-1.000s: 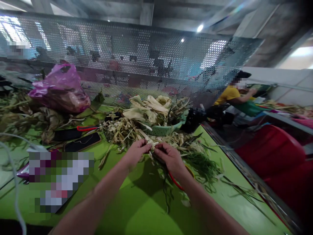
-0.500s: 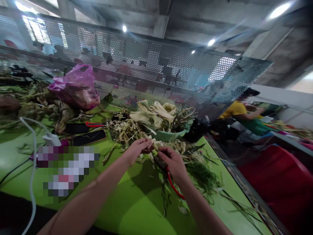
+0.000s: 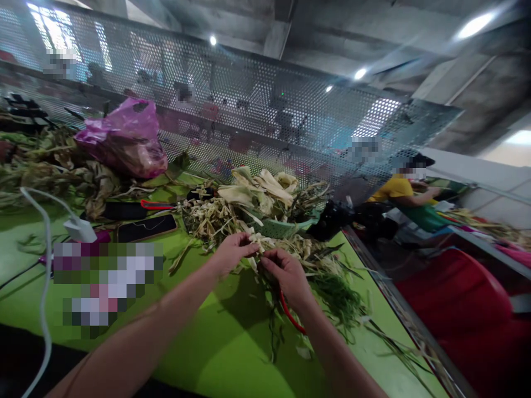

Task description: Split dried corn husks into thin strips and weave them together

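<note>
A small pale strip of dried husk [image 3: 256, 239], knotted or braided looking, is pinched in the fingertips of my left hand [image 3: 232, 254]. Close by on the right, my right hand [image 3: 288, 273] has its thumb and fingers closed at the strip's lower end. Beneath my right hand a tool with a red curved handle [image 3: 291, 316] lies on the green table [image 3: 199, 342]; its head is hidden. Just beyond my hands stands a green basket [image 3: 286, 228] heaped with wide pale husks [image 3: 269, 190]. Dry scraps [image 3: 211, 218] surround it.
A purple plastic bag [image 3: 124, 138] and dried leaves [image 3: 41, 166] occupy the back left. Nearer are a phone [image 3: 147, 228], a white charger with its cable [image 3: 78, 228] and a red-handled tool [image 3: 157, 205]. Green fibres [image 3: 342, 296] lie right; a perforated metal screen [image 3: 232, 110] borders the back.
My fingertips have shifted slightly on the pale strip, and a little more of it shows between my hands. The whole view has moved a little.
</note>
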`<state>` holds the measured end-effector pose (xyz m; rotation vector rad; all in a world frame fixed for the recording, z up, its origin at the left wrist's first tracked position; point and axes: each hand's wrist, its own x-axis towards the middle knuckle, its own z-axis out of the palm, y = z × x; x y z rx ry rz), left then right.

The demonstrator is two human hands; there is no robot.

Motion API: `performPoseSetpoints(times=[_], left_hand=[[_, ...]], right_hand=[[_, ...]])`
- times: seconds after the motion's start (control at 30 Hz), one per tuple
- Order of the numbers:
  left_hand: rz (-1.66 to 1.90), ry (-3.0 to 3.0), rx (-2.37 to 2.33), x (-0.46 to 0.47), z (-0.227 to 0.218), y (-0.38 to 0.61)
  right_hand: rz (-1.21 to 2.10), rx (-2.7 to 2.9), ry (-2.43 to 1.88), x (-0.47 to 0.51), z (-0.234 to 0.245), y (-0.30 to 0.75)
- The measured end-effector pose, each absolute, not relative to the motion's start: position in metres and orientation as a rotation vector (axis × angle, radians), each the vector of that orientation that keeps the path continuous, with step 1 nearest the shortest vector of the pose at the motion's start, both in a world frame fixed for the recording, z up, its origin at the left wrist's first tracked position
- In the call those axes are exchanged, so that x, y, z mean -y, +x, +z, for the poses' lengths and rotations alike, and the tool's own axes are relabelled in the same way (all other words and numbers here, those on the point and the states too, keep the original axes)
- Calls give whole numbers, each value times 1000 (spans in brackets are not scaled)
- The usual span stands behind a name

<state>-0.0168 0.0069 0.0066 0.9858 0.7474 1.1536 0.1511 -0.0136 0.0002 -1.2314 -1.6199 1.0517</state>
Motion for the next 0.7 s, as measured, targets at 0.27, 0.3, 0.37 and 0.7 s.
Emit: performPoseSetpoints(times=[0.27,0.3,0.37,0.7], left_hand=[[1172,1007,-746,-10,0,-17],[1176,1005,-746,-10,-1,-17],[1179,990,-746,-10,-2,-18],[1099,1034,-761,-7,2,-15]], right_hand=[[1034,1652,-1266,13,-1,151],[1044,1646,-1268,13,-2,151],[1066,1640,-1264,13,-4,151],[1063,1571,-1215,16,1,150]])
